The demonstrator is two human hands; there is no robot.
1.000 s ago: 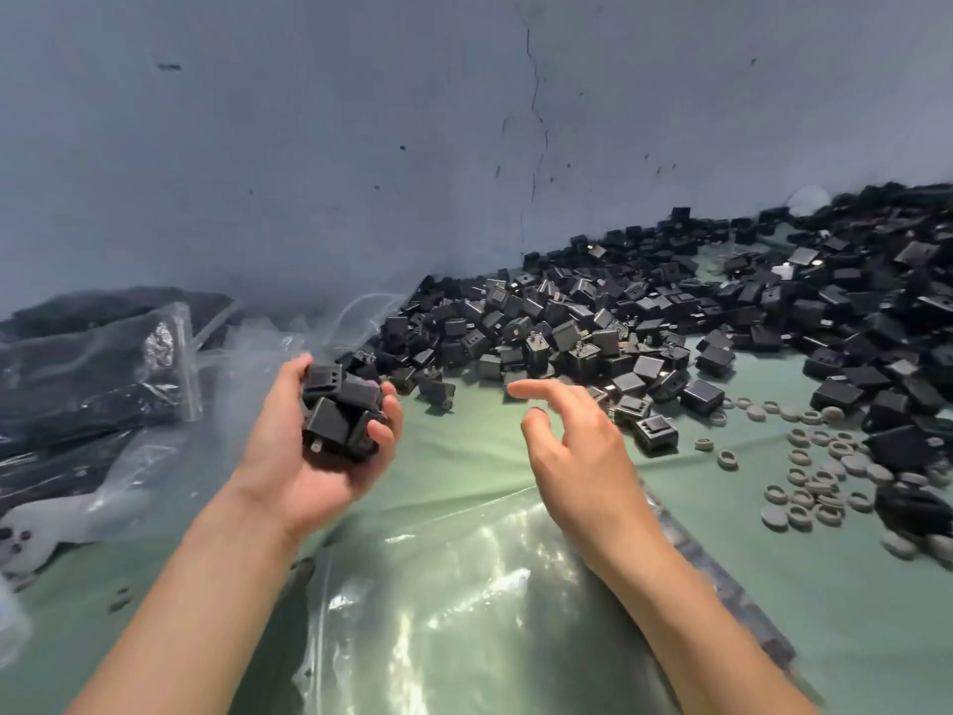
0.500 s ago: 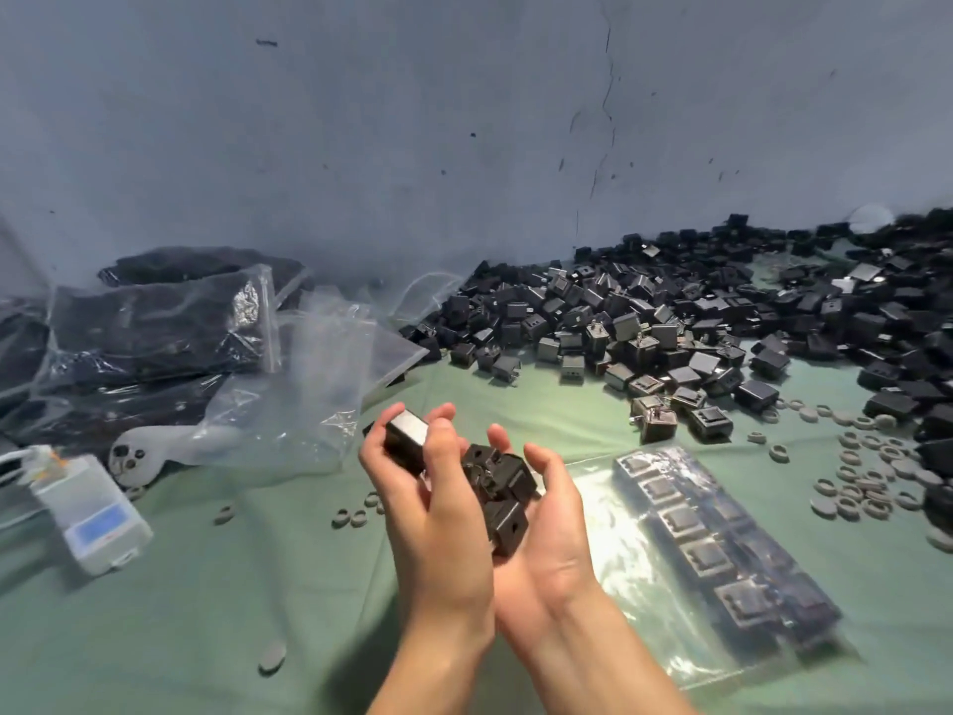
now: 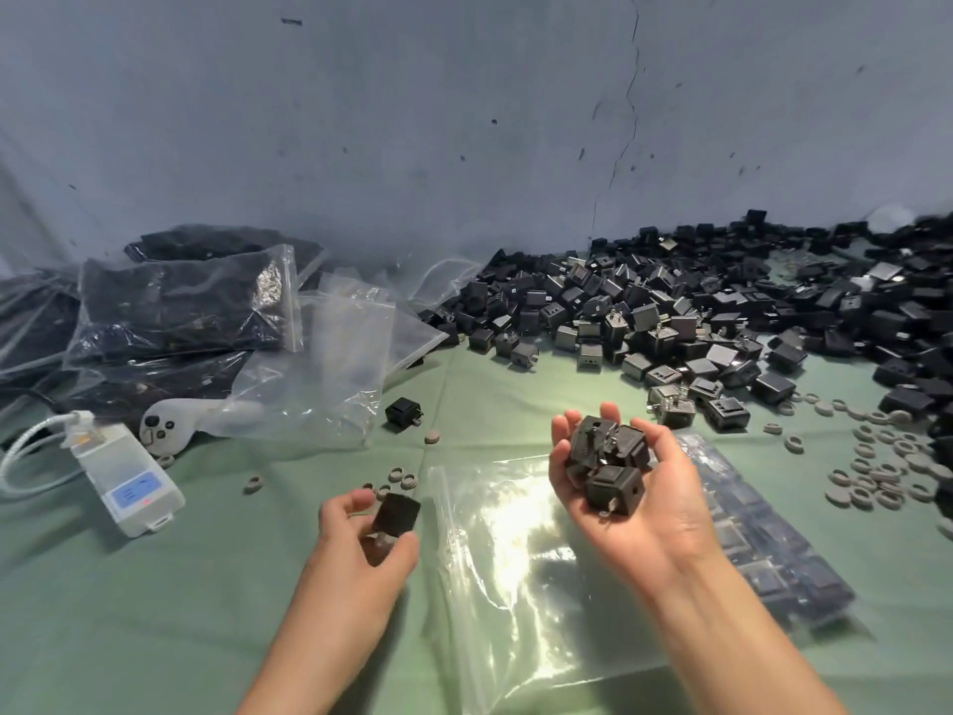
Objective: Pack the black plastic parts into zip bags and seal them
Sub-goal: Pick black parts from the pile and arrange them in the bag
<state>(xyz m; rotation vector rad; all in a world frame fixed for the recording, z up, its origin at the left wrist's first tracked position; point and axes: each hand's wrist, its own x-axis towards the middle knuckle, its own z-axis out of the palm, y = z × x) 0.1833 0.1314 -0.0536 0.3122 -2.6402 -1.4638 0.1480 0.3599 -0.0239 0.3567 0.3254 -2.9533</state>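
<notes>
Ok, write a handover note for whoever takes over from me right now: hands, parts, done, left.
Left hand: pinches one black part.
Right hand: cups a handful of parts.
Zip bag lies flat on the cloth between them, a row of parts in its right end.
Done: filled bags stacked at far left.
Left: bag the held parts, seal, then tackle the pile behind.

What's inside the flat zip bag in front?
Rows of black plastic parts at the right end of the zip bag; its left looks empty. The right hand covers a strip.
</notes>
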